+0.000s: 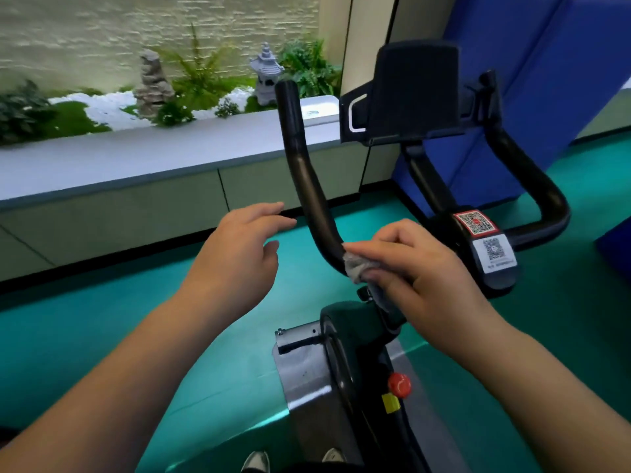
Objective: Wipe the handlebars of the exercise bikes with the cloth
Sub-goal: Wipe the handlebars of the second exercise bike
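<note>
Cloth (356,268) looks light, soft and floppy, so it is best bunched in the palm and wrapped round the bar. Right hand (420,268) grips it curled against the low bend of the left handlebar (307,179) (rigid, smooth, likely slick). Left hand (239,247) hovers just beside the bar, fingers spread, holding nothing.

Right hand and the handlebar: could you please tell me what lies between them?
In the head view, a grey cloth lies between the right hand and the black handlebar; its fingers press it on.
</note>
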`<state>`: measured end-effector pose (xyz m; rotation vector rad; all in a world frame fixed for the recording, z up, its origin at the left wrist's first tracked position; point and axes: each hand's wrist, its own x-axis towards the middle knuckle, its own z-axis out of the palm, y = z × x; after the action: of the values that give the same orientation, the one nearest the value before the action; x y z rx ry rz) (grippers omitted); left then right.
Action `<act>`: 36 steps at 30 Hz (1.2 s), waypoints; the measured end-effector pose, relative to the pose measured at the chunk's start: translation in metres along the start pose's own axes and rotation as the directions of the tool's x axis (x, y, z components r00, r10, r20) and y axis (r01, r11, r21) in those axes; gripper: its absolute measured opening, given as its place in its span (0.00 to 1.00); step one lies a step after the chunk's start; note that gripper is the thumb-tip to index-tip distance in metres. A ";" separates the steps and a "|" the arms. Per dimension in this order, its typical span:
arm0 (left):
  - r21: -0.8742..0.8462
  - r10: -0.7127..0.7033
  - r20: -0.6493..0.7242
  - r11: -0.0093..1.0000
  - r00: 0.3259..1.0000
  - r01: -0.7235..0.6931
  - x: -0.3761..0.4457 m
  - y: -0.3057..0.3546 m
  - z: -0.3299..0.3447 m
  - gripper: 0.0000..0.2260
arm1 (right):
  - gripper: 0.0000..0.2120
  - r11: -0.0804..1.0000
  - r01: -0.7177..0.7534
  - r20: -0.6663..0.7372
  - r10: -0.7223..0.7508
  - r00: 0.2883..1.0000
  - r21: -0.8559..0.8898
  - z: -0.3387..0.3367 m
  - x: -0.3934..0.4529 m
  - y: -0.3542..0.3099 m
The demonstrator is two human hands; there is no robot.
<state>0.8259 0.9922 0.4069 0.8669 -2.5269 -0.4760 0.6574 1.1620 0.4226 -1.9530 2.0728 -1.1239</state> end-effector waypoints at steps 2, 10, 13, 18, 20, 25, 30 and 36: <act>0.044 -0.044 -0.014 0.998 0.999 0.045 -0.016 -0.006 -0.004 0.18 | 0.16 0.995 0.065 -0.003 -0.064 0.998 0.070 0.011 0.014 -0.011; 0.255 -0.205 -0.093 0.941 0.974 0.223 -0.107 -0.046 -0.034 0.16 | 0.14 0.946 0.097 0.070 -0.124 0.990 0.310 0.077 0.040 -0.058; 0.374 -0.264 -0.082 0.886 0.961 0.275 -0.150 -0.071 -0.047 0.17 | 0.15 0.915 -0.018 0.158 -0.050 0.986 0.403 0.111 0.041 -0.086; 0.480 -0.422 -0.059 0.783 0.905 0.397 -0.226 -0.111 -0.074 0.17 | 0.11 0.913 -0.178 0.321 0.055 0.946 0.368 0.179 0.042 -0.132; 0.510 -0.460 -0.050 0.751 0.887 0.418 -0.263 -0.128 -0.087 0.17 | 0.12 0.897 -0.233 0.356 0.093 0.930 0.375 0.208 0.039 -0.154; 0.547 -0.550 -0.040 0.686 0.834 0.479 -0.349 -0.168 -0.127 0.16 | 0.11 0.854 -0.313 0.395 0.140 0.908 0.416 0.270 0.023 -0.220; 0.511 -0.597 -0.069 0.667 0.799 0.542 -0.411 -0.200 -0.153 0.19 | 0.10 0.854 -0.315 0.402 0.140 0.905 0.413 0.310 0.009 -0.273; 0.492 -0.643 -0.084 0.638 0.761 0.593 -0.440 -0.234 -0.167 0.22 | 0.10 0.872 -0.304 0.438 0.119 0.891 0.383 0.340 0.013 -0.307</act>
<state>1.3387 1.0695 0.3217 1.9944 -2.4033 -0.0379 1.0887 1.0240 0.3483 -1.5273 1.5958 -0.9411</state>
